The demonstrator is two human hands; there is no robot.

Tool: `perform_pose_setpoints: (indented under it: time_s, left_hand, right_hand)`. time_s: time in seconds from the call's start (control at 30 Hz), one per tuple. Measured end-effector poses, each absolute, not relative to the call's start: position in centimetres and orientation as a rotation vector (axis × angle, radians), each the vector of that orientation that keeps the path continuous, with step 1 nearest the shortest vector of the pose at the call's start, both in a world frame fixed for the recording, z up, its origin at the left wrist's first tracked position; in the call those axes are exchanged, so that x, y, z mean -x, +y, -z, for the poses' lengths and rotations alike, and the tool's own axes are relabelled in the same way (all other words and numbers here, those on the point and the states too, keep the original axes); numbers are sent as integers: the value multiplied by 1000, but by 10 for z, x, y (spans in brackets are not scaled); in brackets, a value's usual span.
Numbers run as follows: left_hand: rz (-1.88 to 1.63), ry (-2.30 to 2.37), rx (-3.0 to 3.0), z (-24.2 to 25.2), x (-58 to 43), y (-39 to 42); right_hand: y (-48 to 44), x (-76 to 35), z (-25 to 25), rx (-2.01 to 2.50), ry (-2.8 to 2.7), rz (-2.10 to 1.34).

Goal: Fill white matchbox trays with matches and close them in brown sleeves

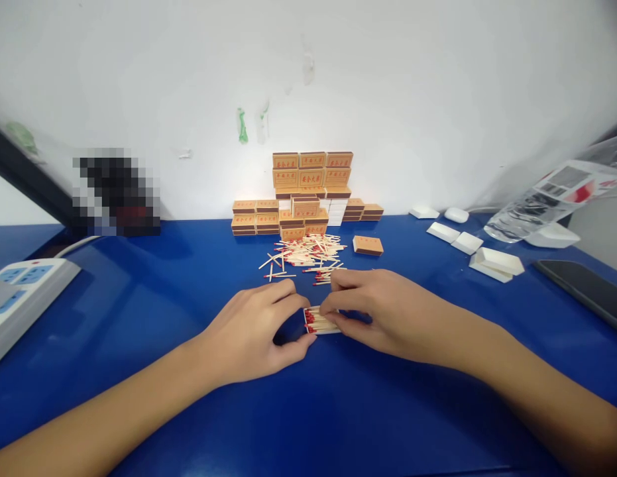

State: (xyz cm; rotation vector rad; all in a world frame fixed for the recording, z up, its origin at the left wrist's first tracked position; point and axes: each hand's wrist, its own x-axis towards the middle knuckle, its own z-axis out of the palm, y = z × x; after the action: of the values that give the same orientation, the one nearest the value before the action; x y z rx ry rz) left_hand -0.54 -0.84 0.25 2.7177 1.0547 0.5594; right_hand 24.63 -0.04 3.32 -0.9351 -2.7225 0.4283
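Observation:
A small white matchbox tray [324,333] lies on the blue table, filled with red-tipped matches [315,319]. The thumb and forefinger of my left hand [256,328] grip its left end from both sides. Over the right part of the tray, my right hand [380,308] is closed in a pinch on matches, and its fingers hide that end. Just beyond lies a heap of loose matches [311,250], with a smaller cluster of matches [324,273] nearer to my right hand. One closed matchbox [368,245] rests right of the heap.
Stacked matchboxes [311,177] stand against the white wall. Several white trays [496,264], a plastic bottle [537,202] lying tilted and a dark phone [581,288] are at the right. A power strip [34,291] occupies the left edge, with a blurred-out dark object [122,195] behind it.

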Motion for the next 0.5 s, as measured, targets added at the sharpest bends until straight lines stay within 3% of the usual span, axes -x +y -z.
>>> perform_pose_setpoints:
  time_s: [0.5]
  left_hand:
    - [-546,1053,-2714,-4,6,-10]
  right_hand:
    - [3,-244,-30,1003,-2712,-404]
